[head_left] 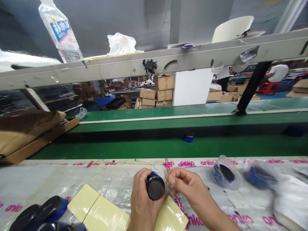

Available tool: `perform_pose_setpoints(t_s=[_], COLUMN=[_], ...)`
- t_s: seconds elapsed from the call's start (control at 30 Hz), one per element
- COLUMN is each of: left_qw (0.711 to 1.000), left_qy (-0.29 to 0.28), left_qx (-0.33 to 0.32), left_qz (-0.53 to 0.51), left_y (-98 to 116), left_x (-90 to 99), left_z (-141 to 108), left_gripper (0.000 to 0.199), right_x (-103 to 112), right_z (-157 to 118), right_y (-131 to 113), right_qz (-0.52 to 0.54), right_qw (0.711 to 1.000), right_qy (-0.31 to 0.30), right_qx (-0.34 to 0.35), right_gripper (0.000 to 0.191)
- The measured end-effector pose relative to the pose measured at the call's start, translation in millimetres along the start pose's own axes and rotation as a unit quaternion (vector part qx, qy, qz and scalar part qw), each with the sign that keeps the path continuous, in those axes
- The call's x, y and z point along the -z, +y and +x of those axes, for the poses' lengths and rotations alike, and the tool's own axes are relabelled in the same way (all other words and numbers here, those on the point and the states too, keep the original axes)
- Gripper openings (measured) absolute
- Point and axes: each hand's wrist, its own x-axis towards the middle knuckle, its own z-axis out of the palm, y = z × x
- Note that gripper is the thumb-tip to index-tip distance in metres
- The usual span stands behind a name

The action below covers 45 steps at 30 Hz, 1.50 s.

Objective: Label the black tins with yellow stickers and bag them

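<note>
My left hand [144, 199] is wrapped round a small blue jar with a black top [156, 186], tilted so that its flat black face shows. Just to the right, the thumb and fingers of my right hand [185, 184] are pinched together beside the jar; what they hold, if anything, is too small to make out. Yellow glossy sheets [103, 213] lie on the table left of my left hand, and another yellow sheet [172, 216] is beneath my hands. Several more blue and black jars [51, 208] stand at the lower left.
Two blue items in clear plastic bags [225, 173] [260, 175] lie at the right, near white material [292, 202]. A blue jar [189, 137] sits on the green belt [144, 149]. An open carton [31, 138] is at left. Overhead, a rail [120, 68] carries a bottle [61, 32].
</note>
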Motion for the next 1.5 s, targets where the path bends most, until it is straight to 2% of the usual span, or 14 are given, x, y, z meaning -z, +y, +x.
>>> perform_pose_setpoints(t_s=[0.07, 0.17, 0.27, 0.43, 0.53, 0.73, 0.93, 1.5], left_qw=[1.000, 0.999, 0.997, 0.996, 0.997, 0.992, 0.988, 0.988], left_qy=[-0.010, -0.025, -0.030, -0.057, -0.048, -0.043, -0.064, -0.049], left_qx=[-0.005, 0.024, 0.065, 0.063, 0.060, 0.094, 0.116, 0.114], left_qz=[0.003, -0.001, -0.019, -0.023, -0.031, -0.071, -0.079, -0.087], left_y=[3.8, 12.8, 18.0, 15.9, 17.8, 25.9, 24.6, 28.8], left_x=[-0.2, -1.4, -3.4, -3.7, -3.0, -2.9, -1.9, -3.3], left_z=[-1.4, -1.8, -2.0, -2.5, -2.7, -2.8, -2.9, -5.7], left_gripper=[0.044, 0.037, 0.039, 0.043, 0.038, 0.033, 0.036, 0.034], right_x=[0.3, 1.0, 1.0, -0.1, -1.1, -4.3, -5.7, -5.6], right_z=[-0.8, -1.8, -3.2, -5.8, -6.4, -5.8, -7.4, -6.8], right_y=[5.6, 11.5, 13.9, 15.5, 16.8, 17.6, 15.0, 19.3], right_qz=[-0.009, -0.023, -0.029, -0.031, -0.033, -0.031, -0.033, -0.051], right_qw=[1.000, 1.000, 0.999, 0.999, 0.999, 0.999, 0.999, 0.998], right_qy=[0.003, 0.017, 0.017, 0.006, -0.002, -0.011, -0.019, -0.026], right_qx=[0.006, 0.009, 0.004, -0.013, -0.014, -0.014, -0.021, 0.007], right_gripper=[0.020, 0.022, 0.021, 0.015, 0.013, 0.012, 0.015, 0.011])
